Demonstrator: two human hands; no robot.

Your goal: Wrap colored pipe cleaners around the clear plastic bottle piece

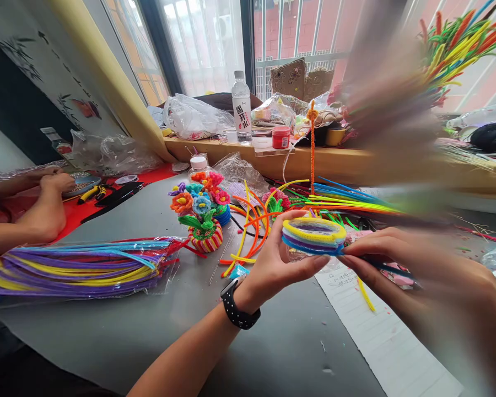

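Note:
Wrapped around a small round cup [314, 236], my left hand [287, 262] holds it up above the grey table. Coils of yellow, white, purple and blue pipe cleaner ring the cup's outside, with yellow at the rim. My right hand [391, 262] pinches the blue pipe cleaner [339, 251] at the cup's right side; its loose end runs back under the fingers. Behind the cup lie loose blue, green and yellow pipe cleaners [351, 199]. A little pot of pipe-cleaner flowers [204, 234] stands to the left of my left hand.
A bag of pipe cleaners [82, 267] lies at left. Lined paper [380, 331] rests under my right hand. A water bottle [242, 113] and a red jar [281, 138] stand on the sill. Another person's hands [53, 184] work at far left. A blurred shape fills the upper right.

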